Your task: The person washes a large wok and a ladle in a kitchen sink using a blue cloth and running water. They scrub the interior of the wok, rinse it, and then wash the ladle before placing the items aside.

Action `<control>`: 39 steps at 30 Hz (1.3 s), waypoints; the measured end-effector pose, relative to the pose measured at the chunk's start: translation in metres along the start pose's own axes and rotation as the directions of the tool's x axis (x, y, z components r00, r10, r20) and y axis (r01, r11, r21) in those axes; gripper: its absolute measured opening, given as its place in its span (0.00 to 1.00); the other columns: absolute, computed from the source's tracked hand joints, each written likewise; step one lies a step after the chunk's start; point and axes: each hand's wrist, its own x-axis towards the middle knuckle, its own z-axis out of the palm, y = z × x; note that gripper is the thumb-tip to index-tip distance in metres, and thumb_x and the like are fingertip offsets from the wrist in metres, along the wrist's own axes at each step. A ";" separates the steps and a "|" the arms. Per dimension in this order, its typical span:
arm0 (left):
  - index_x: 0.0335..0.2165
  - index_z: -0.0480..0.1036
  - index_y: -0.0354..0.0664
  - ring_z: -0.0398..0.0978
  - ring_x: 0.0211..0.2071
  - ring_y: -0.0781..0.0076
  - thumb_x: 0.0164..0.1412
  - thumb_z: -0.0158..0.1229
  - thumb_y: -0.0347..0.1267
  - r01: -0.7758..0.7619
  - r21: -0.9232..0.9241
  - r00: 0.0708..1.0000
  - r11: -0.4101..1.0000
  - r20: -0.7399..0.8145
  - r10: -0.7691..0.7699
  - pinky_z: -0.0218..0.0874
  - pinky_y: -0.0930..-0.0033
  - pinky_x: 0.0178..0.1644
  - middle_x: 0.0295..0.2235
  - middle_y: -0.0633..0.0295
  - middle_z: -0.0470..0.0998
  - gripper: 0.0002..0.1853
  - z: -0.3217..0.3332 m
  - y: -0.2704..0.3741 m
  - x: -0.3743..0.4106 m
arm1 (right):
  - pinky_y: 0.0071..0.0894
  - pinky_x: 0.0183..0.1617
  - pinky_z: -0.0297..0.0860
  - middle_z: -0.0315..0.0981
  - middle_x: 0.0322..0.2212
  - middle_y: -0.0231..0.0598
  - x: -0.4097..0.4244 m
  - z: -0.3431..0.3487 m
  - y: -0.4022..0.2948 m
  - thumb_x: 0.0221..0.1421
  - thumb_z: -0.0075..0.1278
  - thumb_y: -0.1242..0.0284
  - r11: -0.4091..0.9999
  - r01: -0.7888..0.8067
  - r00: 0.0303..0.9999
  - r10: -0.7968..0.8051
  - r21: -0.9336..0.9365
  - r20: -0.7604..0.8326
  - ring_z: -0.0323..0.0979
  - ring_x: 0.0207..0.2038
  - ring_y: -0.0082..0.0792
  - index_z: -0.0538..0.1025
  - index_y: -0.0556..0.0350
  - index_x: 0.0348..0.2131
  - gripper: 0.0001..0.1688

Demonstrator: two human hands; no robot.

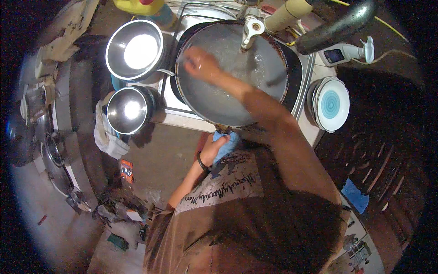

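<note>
A large round metal wok [219, 106] with a worn, rusty rim sits over the sink [168, 99], under a tap [252, 29]. Cloudy water lies inside it, rippled below the spout. My left hand [215, 145] grips a blue cloth [228, 144] against the wok's near edge, around what looks like its handle. Inside the wok, my right hand [202, 65] is at the left wall with its fingers curled. It is blurred, and whether it holds anything cannot be made out.
Left of the sink stand a steel pan with a handle [118, 56] and a smaller steel bowl [118, 111]. Stacked plates [338, 118] sit at the right edge, near a white handheld device [347, 54]. A thick dark pipe [337, 29] slants behind. An orange packet [127, 171] lies lower left.
</note>
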 end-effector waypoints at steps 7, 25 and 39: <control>0.47 0.67 0.39 0.72 0.42 0.69 0.56 0.54 0.34 0.098 -0.124 0.993 0.987 0.081 -0.088 0.64 0.67 0.47 0.41 0.62 0.73 0.20 -0.015 -0.032 0.016 | 0.42 0.40 0.67 0.72 0.31 0.45 -0.155 -0.092 0.069 0.43 0.54 0.61 0.969 -0.214 0.360 -0.038 0.122 0.932 0.71 0.35 0.44 0.72 0.54 0.35 0.21; 0.35 0.73 0.33 0.69 0.30 0.81 0.56 0.55 0.29 -0.069 0.104 0.990 0.992 -0.119 0.081 0.61 0.77 0.36 0.30 0.69 0.75 0.10 0.041 0.005 -0.020 | 0.47 0.45 0.66 0.71 0.41 0.43 -0.095 -0.037 0.008 0.49 0.49 0.63 0.972 -0.221 0.812 0.227 -0.077 0.537 0.70 0.43 0.47 0.72 0.43 0.44 0.20; 0.30 0.74 0.32 0.73 0.25 0.74 0.50 0.61 0.37 -0.119 0.755 0.811 0.644 -0.301 0.502 0.65 0.70 0.33 0.24 0.60 0.78 0.17 0.126 0.015 -0.073 | 0.43 0.31 0.72 0.76 0.29 0.44 -0.172 -0.216 0.067 0.45 0.49 0.71 0.727 -0.094 0.885 0.374 -0.681 0.276 0.76 0.32 0.43 0.77 0.52 0.34 0.13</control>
